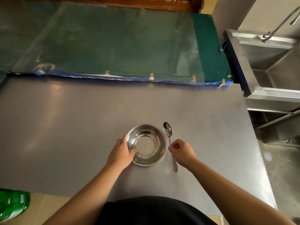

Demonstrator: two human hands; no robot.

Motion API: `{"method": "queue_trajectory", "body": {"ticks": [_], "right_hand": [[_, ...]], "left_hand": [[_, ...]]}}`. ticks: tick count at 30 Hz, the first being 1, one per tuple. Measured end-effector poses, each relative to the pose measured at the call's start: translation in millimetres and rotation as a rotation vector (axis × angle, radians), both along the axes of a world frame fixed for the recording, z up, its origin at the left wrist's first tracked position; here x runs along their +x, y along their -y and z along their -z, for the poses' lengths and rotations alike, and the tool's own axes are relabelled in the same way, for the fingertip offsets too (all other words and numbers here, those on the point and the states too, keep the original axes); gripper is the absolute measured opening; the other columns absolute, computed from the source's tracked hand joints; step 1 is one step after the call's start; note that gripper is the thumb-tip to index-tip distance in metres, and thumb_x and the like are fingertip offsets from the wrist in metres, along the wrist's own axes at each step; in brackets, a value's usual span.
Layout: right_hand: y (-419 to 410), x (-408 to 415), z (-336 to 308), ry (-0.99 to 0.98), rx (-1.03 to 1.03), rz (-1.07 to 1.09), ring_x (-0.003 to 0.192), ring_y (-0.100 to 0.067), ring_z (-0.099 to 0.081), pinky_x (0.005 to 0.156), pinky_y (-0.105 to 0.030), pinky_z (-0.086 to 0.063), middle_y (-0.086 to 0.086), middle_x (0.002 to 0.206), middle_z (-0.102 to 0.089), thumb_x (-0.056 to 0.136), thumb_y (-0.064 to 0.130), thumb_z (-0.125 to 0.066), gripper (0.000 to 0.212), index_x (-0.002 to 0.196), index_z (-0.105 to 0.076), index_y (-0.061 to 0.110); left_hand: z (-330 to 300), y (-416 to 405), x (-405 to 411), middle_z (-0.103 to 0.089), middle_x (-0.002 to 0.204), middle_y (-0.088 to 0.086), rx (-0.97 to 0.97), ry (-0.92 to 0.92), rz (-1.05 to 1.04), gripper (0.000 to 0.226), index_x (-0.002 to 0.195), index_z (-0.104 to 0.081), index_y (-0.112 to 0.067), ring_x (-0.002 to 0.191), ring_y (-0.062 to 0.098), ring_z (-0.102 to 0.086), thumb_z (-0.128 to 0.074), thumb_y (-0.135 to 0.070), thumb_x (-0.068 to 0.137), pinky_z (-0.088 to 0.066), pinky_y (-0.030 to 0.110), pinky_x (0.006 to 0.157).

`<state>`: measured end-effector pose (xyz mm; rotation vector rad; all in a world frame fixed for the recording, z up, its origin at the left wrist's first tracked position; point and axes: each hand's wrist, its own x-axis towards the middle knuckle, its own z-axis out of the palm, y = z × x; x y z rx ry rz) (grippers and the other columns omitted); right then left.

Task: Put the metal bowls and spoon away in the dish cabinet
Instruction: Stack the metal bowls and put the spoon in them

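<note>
Gleaming steel bowl [146, 145] in left hand [121, 153] grip; right hand [182, 151] fingers pinching polished spoon [170, 140] handle.

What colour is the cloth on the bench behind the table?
Dark green cloth, under a clear plastic sheet; the head view shows it.
</note>
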<state>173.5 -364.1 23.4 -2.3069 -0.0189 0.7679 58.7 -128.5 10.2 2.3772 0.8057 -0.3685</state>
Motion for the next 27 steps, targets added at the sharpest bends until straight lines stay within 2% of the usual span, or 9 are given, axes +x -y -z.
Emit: {"method": "queue_trajectory", "body": {"ticks": [2, 5, 10, 14, 16, 20, 27], "right_hand": [[-11, -6, -8, 0.036, -0.011, -0.093, 0.065, -0.007, -0.057, 0.055, -0.021, -0.041, 0.009, 0.074, -0.064, 0.087, 0.026, -0.065, 0.014, 0.075, -0.058, 0.028], [-28, -17, -12, 0.044, -0.037, -0.227, 0.065, -0.008, -0.057, 0.055, -0.018, -0.040, 0.011, 0.074, -0.062, 0.087, 0.023, -0.065, 0.017, 0.074, -0.057, 0.029], [-55, -28, -9, 0.024, -0.126, -0.380, 0.080, -0.017, -0.063, 0.066, -0.027, -0.048, 0.004, 0.083, -0.064, 0.092, 0.025, -0.063, 0.007, 0.086, -0.063, 0.021], [-69, -34, -4, 0.046, -0.181, -0.412, 0.066, -0.023, -0.067, 0.058, -0.033, -0.056, -0.002, 0.083, -0.068, 0.095, 0.026, -0.061, 0.015, 0.089, -0.066, 0.014], [-73, -35, -1, 0.056, -0.219, -0.428, 0.071, -0.023, -0.068, 0.063, -0.038, -0.062, -0.003, 0.086, -0.069, 0.096, 0.028, -0.061, 0.017, 0.093, -0.069, 0.013], [-77, -37, 4, 0.153, -0.283, -0.463, 0.081, -0.023, -0.068, 0.075, -0.037, -0.060, -0.002, 0.091, -0.071, 0.097, 0.030, -0.059, 0.017, 0.099, -0.069, 0.017], [-72, -32, 5, 0.291, -0.412, -0.631, 0.084, -0.027, -0.058, 0.078, -0.036, -0.052, -0.010, 0.102, -0.070, 0.099, 0.020, -0.051, 0.016, 0.106, -0.065, 0.016]], "left_hand": [[0, 1, -1, -0.047, 0.138, 0.014, 0.032, 0.001, 0.033, 0.078, 0.154, -0.022, -0.012, 0.119, 0.033, -0.055, -0.062, -0.033, 0.091, -0.048, 0.041, 0.090], [1, 1, -3, -0.045, 0.140, 0.013, 0.076, -0.018, 0.073, 0.082, 0.154, -0.019, -0.009, 0.124, 0.031, -0.051, -0.063, -0.035, 0.090, -0.048, 0.041, 0.093], [0, 2, -9, -0.044, 0.139, 0.011, 0.126, -0.019, 0.112, 0.082, 0.154, -0.019, -0.011, 0.124, 0.029, -0.049, -0.063, -0.038, 0.089, -0.049, 0.040, 0.092], [-1, 3, -17, -0.043, 0.140, 0.008, 0.163, 0.006, 0.152, 0.083, 0.154, -0.018, -0.015, 0.124, 0.026, -0.049, -0.063, -0.040, 0.089, -0.051, 0.037, 0.088], [-1, 3, -22, -0.042, 0.141, 0.007, 0.172, 0.023, 0.157, 0.082, 0.154, -0.018, -0.015, 0.123, 0.024, -0.050, -0.062, -0.041, 0.090, -0.050, 0.035, 0.087], [-2, 2, -29, -0.042, 0.142, 0.006, 0.182, 0.053, 0.150, 0.078, 0.152, -0.023, -0.016, 0.122, 0.023, -0.050, -0.062, -0.041, 0.090, -0.051, 0.034, 0.088], [-7, -3, -29, -0.043, 0.140, 0.005, 0.174, 0.076, 0.152, 0.073, 0.149, -0.026, -0.019, 0.120, 0.024, -0.052, -0.064, -0.040, 0.089, -0.051, 0.033, 0.087]]}}
